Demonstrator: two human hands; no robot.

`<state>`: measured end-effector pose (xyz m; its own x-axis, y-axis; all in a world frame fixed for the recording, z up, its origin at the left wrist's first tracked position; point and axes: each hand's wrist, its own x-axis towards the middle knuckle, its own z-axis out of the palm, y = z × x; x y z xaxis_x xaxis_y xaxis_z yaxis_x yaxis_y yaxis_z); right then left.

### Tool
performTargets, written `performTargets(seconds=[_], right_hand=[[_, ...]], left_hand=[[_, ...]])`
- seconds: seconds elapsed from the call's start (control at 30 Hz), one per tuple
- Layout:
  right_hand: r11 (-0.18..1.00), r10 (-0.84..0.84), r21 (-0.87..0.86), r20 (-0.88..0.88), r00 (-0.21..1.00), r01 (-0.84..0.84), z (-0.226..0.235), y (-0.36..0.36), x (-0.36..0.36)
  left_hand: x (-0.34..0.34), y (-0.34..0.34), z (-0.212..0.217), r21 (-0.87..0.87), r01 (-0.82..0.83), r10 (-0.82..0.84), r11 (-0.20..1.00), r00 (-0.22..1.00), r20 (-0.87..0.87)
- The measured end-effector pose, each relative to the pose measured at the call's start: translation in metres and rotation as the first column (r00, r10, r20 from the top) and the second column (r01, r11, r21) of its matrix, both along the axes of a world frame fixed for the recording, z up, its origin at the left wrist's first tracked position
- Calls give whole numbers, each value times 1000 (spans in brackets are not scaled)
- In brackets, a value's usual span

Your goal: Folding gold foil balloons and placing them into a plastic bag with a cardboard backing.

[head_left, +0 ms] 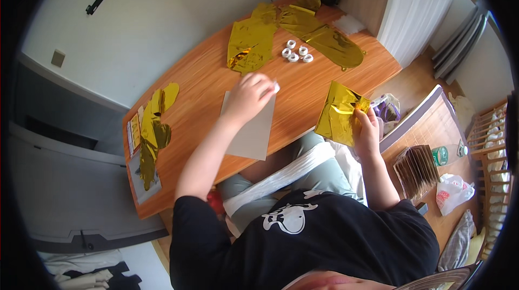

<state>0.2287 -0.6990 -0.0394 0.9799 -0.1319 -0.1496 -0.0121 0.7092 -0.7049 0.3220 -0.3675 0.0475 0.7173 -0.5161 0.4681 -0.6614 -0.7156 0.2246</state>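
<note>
1. The person sits at a wooden table (205, 82), wearing a black shirt with a white print, both forearms reaching forward.
2. The right hand (366, 128) is near the table's near edge, its fingers clenched on a crumpled gold foil sheet (338, 114), which is lifted just above the edge of the table.
3. The left hand (250, 94) rests over the far end of a white sheet of paper (251, 130) that lies flat on the table in front of the person. Its fingers are curled around a small white piece (276, 87) that peeks out at the fingertips; what it is cannot be told.
4. At the left end of the table lies a long gold foil balloon (153, 128) on a printed card.
5. Farther off, a cluster of small white tape rolls (296, 53) sits in the middle of the table, well apart from both hands.
6. On either side of the rolls lie two more flat gold foil balloons (250, 44), one to the left and one to the right.
7. To the right, on the floor, stand a plastic bottle (447, 154) and a white plastic bag (453, 192).
</note>
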Motion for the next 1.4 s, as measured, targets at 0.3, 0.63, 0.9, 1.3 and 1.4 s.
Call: performTargets(seconds=[0.3, 0.63, 0.9, 1.3, 1.4], right_hand=[[881, 445, -202, 53, 894, -427, 48, 133, 28], [563, 515, -787, 95, 852, -252, 29, 220, 36], [-9, 435, -998, 54, 899, 65, 38, 219, 43], [-101, 665, -903, 250, 704, 417, 27, 211, 47], [-161, 764, -887, 166, 624, 432, 27, 209, 49]], left_hand=[[-113, 130, -30, 205, -172, 232, 964, 919, -319], [-175, 76, -56, -28, -464, 444, 885, 862, -244], [-177, 70, -59, -24, -517, 508, 856, 847, -158], [-118, 104, -47, 303, -108, 214, 947, 914, -345], [-116, 107, -53, 338, -100, 205, 936, 934, -292]])
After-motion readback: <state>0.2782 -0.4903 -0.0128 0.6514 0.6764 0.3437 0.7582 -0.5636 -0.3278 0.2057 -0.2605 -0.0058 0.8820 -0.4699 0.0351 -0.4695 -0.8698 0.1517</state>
